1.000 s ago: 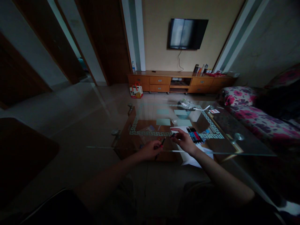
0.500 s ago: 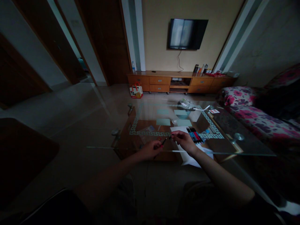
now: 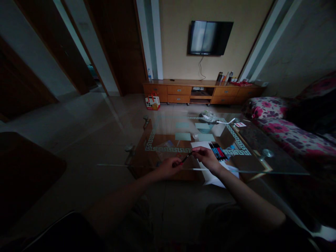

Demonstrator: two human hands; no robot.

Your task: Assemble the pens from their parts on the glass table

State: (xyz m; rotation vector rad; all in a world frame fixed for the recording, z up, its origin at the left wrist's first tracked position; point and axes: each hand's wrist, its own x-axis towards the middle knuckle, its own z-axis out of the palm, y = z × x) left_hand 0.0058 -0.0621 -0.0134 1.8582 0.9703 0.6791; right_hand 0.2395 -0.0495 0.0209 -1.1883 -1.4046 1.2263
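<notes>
Both my hands meet over the near edge of a glass coffee table (image 3: 252, 147). My left hand (image 3: 168, 167) is closed around the red lower end of a thin pen (image 3: 186, 158). My right hand (image 3: 207, 156) pinches the pen's dark upper end between thumb and fingers. The pen slants up from left to right between them. Just right of my right hand, several pens (image 3: 217, 151) in black, blue and red lie side by side on a white sheet of paper (image 3: 212, 178) that hangs over the table's edge.
A floral sofa (image 3: 286, 129) stands at the right. Far across the tiled floor are a wooden TV cabinet (image 3: 202, 91) with a wall TV above and a small bag (image 3: 152, 102). Papers and small items lie on the table's far part. A dark piece of furniture (image 3: 23, 168) sits left.
My hands have stayed in place; the pen between them has tilted slightly, and my right hand's pinch has shifted a little leftward along it.
</notes>
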